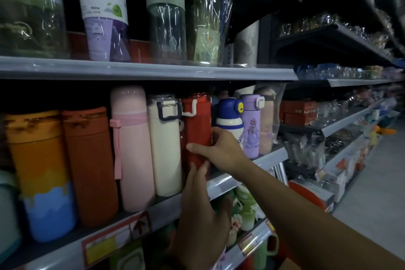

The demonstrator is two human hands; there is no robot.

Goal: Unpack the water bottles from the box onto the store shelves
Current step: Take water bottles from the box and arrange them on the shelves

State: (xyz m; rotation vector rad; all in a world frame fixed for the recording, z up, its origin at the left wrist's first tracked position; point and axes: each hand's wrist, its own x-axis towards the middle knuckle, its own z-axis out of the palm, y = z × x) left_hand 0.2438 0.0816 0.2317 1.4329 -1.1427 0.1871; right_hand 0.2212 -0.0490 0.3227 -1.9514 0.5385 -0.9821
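A red water bottle [197,120] with a white strap stands upright on the middle shelf [232,180], between a cream bottle [164,145] and a white-and-blue bottle [230,123]. My right hand [219,151] grips the red bottle's lower half, thumb across the front and fingers round its right side. My left hand [199,208] reaches up from below, its straight fingertips touching the bottle's base at the shelf edge. The box is out of view.
On the same shelf stand orange-and-blue [41,173], rust [89,164], pink [131,145] and purple [252,125] bottles. Wrapped bottles [105,11] fill the shelf above. Mugs [243,210] sit below. The aisle floor [372,182] runs off to the right.
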